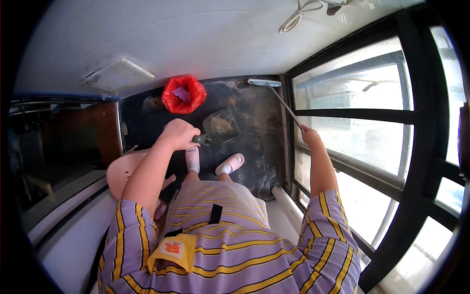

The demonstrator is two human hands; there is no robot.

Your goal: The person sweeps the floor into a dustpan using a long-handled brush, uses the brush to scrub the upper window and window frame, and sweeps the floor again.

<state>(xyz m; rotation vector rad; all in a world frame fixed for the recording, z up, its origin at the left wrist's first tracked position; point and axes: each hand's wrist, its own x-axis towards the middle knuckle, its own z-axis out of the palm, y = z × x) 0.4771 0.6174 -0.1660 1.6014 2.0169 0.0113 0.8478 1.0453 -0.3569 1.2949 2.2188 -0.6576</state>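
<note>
At about eleven o'clock from the middle of your view, a bin lined with a red bag (169,98) stands near the wall, some purple stuff (182,94) inside it. A pink stool (125,171) sits toward nine o'clock, partly behind your left forearm and close to your legs, while your pink slippers (235,162) take up floor just below the middle. A dusty, squarish dark shape (221,125) lies just above them. Your left hand (179,134), at nine o'clock, is curled closed on a dark grip (199,139); you cannot tell whether that grip joins the squarish shape. Your right hand (311,135), at three o'clock, is clamped round the upper end of a long-handled tool (286,106), which slants away to its pale blue head (264,83) at one o'clock, by the corner next to the wall. The black floor (259,147) is scuffed and smeared with pale dirt. A whitish wall (220,39) spans twelve o'clock, with a coiled cable (293,20) at one, and black-framed windows (350,139) fill three o'clock with bright light.
</note>
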